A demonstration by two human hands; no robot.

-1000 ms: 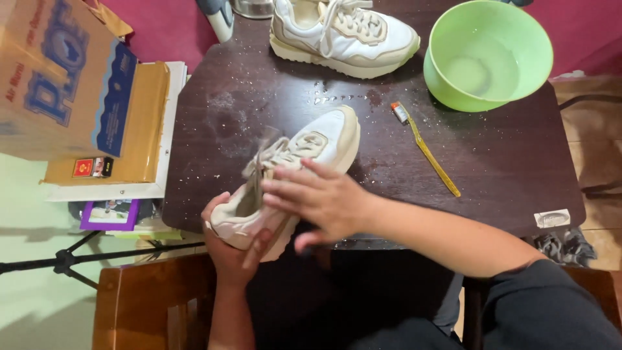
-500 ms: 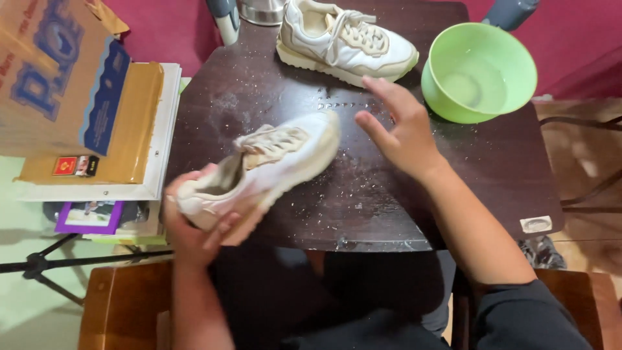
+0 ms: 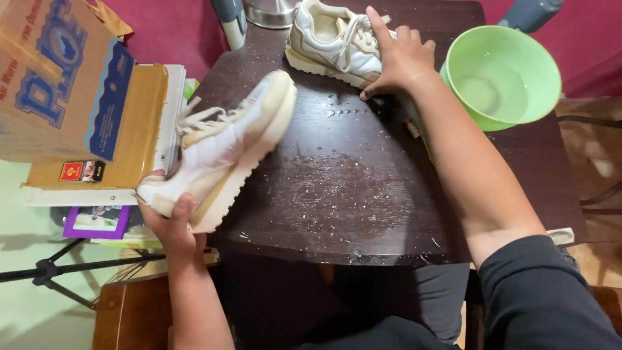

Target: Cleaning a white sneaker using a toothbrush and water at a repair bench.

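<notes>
My left hand (image 3: 170,219) grips the heel of a white sneaker (image 3: 223,148) and holds it tilted on its side, lifted over the left edge of the dark wooden table (image 3: 350,188). Its laces hang loose toward the left. My right hand (image 3: 400,55) reaches across the table and rests its fingers on the toe end of a second white sneaker (image 3: 334,42), which stands upright at the far edge. A green plastic bowl (image 3: 504,74) with a little water stands just right of that hand.
Water drops and specks spot the tabletop. A cardboard box (image 3: 61,78) sits on flat packages (image 3: 133,136) at the left. A metal pot (image 3: 269,11) and a grey bottle (image 3: 228,19) stand at the far edge. A tripod leg (image 3: 52,267) lies on the floor.
My left hand has swung the held sneaker left and up off the table. My right hand let go of it and reached forward onto the second sneaker.
</notes>
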